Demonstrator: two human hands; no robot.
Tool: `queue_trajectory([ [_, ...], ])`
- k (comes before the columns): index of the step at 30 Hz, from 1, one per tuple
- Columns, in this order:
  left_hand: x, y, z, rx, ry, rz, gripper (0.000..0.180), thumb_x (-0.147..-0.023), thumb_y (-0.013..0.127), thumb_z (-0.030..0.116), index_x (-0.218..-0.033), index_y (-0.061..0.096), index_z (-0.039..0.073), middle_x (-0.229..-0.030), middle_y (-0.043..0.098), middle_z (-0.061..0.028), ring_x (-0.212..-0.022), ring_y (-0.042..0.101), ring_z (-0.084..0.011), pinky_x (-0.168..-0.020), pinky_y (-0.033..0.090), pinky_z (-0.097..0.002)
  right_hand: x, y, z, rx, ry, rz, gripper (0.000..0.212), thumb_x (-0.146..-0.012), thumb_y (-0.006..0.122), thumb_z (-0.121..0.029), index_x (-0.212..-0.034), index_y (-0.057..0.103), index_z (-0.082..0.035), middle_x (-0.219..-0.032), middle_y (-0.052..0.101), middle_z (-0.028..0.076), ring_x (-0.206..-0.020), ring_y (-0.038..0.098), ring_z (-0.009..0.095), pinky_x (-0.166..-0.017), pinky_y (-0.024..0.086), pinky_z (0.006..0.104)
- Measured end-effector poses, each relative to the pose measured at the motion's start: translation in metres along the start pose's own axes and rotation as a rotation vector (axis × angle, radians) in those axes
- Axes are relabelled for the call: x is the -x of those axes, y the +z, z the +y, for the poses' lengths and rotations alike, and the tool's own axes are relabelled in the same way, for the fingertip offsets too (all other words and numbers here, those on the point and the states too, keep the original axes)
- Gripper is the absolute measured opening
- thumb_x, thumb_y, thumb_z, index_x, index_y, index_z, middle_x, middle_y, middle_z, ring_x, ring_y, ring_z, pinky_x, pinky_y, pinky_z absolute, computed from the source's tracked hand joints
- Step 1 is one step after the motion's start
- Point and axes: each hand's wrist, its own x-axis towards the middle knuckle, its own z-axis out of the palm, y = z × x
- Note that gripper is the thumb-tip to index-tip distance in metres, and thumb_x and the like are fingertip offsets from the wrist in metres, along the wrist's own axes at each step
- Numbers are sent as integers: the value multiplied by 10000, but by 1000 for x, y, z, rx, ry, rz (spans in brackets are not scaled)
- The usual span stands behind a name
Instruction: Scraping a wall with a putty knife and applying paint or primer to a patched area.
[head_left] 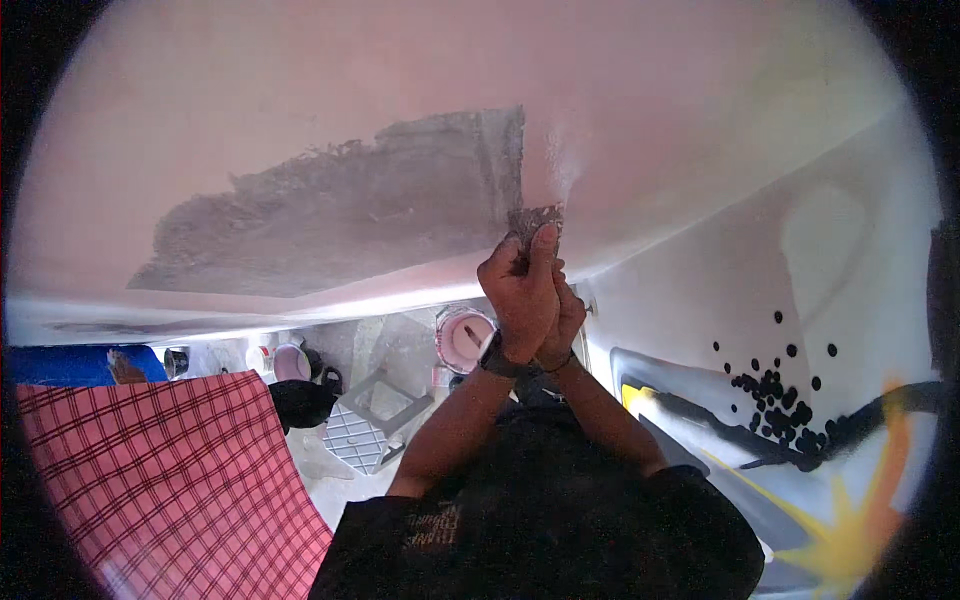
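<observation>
My left hand (520, 300), with a dark watch on its wrist, is closed on a scraper (540, 215), the thumb pressed along its face. Pressed against it from the right is my right hand (567, 315), partly hidden, its fingers closed around the lower part of the same tool. The scraper's wide, stained blade meets the pink painted surface (640, 150) overhead. Just left of the blade lies a large bare grey patch (350, 215) with ragged edges. Pale dust or a scuffed streak (562, 165) shows just above the blade.
Below stand a pink-stained bucket (440, 345) with a tool in it and a grey plastic step stool (355, 437). A red checked cloth (180, 460) spreads at lower left. To the right, a wall with spray-painted shapes and black dots (780, 405) meets the pink surface.
</observation>
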Motion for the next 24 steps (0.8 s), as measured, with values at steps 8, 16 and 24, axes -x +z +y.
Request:
queue_trajectory([
  [8, 1, 3, 10, -50, -21, 6, 268, -891, 660, 152, -687, 571, 2, -590, 571, 6, -535, 526, -46, -459, 435, -223, -1, 0, -7, 89, 29, 43, 520, -952, 449, -402, -1189, 583, 40, -810, 672, 188, -699, 641, 146, -607, 495, 324],
  [16, 2, -5, 6, -46, -15, 7, 249, -897, 654, 160, -711, 597, 5, -594, 575, 4, -536, 526, -40, -460, 414, -208, 8, 1, -2, 99, 2, 17, 518, -957, 449, -383, -1168, 581, 71, -804, 679, 172, -709, 641, 154, -616, 500, 324],
  [24, -8, -2, 10, 21, -45, -13, 245, -888, 668, 165, -717, 616, -2, -596, 587, -6, -541, 552, -59, -472, 434, -224, -8, 7, -7, 37, -110, 28, 447, -962, 459, -294, -1170, 568, 86, -839, 683, 188, -724, 654, 174, -637, 511, 325],
])
